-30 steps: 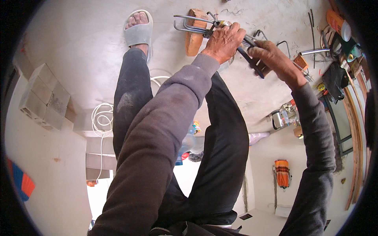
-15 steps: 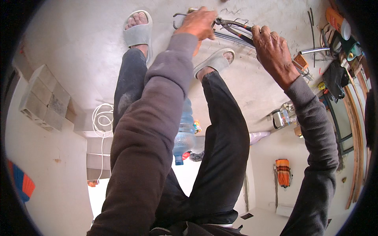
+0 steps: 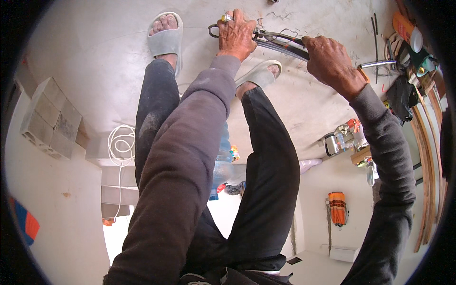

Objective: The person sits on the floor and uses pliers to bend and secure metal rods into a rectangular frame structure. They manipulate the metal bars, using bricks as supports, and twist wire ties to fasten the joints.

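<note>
My right hand (image 3: 332, 64) is closed round the handle ends of long-handled pliers (image 3: 280, 36), which look like tying nippers. Their jaws sit right beside my left hand (image 3: 237, 37). That hand is wrapped over thin bent metal rods (image 3: 284, 48), whose hooked dark end (image 3: 213, 31) sticks out past its left side. A large yellow ring shows on one of its fingers. The rods run on rightward under the pliers, toward my right hand. My fingers hide most of the spot where jaws and rods meet.
Wire scraps (image 3: 280, 17) lie on the pale floor beyond the pliers. My sandalled feet (image 3: 165, 40) are apart. At the right are a metal tube (image 3: 377, 64), an orange container (image 3: 403, 26) and a black bag (image 3: 401, 97). Concrete blocks (image 3: 52, 118), a white cable (image 3: 121, 142) and a blue bottle (image 3: 222, 166) stand nearer.
My left hand has turned knuckles-up and settled lower over the rods. The pliers' handles have come closer together, and my right hand has shifted slightly down.
</note>
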Action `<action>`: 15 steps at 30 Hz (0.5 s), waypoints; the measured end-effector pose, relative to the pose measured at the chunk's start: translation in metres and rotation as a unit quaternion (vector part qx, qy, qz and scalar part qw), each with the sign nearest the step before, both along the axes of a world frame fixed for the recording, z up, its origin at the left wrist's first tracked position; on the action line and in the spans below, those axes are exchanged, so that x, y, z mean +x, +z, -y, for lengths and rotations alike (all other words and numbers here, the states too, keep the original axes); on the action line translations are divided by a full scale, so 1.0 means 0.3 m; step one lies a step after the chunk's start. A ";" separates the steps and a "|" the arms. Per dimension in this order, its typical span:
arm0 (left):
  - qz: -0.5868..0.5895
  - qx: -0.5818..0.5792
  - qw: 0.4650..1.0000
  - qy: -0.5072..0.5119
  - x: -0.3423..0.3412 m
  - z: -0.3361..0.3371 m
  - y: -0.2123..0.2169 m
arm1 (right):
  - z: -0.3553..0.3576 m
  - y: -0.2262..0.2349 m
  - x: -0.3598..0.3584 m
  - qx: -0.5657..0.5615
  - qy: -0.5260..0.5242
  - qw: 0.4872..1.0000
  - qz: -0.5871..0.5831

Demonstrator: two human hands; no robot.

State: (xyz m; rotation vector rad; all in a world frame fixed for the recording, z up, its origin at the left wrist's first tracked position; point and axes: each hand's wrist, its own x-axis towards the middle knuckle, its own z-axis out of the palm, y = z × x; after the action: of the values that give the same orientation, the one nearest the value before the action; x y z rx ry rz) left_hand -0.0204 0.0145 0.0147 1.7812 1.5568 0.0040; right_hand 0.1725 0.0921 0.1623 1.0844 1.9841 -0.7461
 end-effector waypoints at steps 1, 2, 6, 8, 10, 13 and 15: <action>-0.002 0.003 1.000 0.000 0.013 0.002 0.001 | -0.004 0.002 0.006 -0.015 -0.016 1.000 0.003; -0.003 0.005 1.000 0.001 0.025 0.003 0.002 | -0.009 -0.001 0.016 -0.030 -0.032 0.999 0.006; -0.021 0.000 1.000 -0.004 0.051 -0.002 0.006 | -0.065 -0.035 0.059 -0.197 -0.114 0.973 0.046; -0.045 -0.008 0.999 -0.011 0.008 0.007 0.004 | -0.106 0.013 0.016 -0.325 -0.315 0.891 0.045; -0.046 -0.005 0.999 -0.010 0.012 0.003 0.005 | -0.072 0.023 0.105 -0.342 -0.466 0.815 -0.033; -0.031 0.005 0.999 0.007 0.026 0.003 0.001 | -0.044 0.016 0.131 -0.486 -0.566 0.664 -0.044; -0.019 0.007 1.000 0.022 0.027 -0.002 0.006 | 0.015 -0.010 0.151 -0.577 -0.634 0.510 -0.070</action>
State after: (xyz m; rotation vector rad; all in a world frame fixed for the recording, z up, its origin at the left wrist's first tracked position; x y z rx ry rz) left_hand -0.0123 0.0152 0.0167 1.7658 1.6258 0.0028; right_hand 0.2178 0.0876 0.1594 1.3238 -0.0427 -2.4094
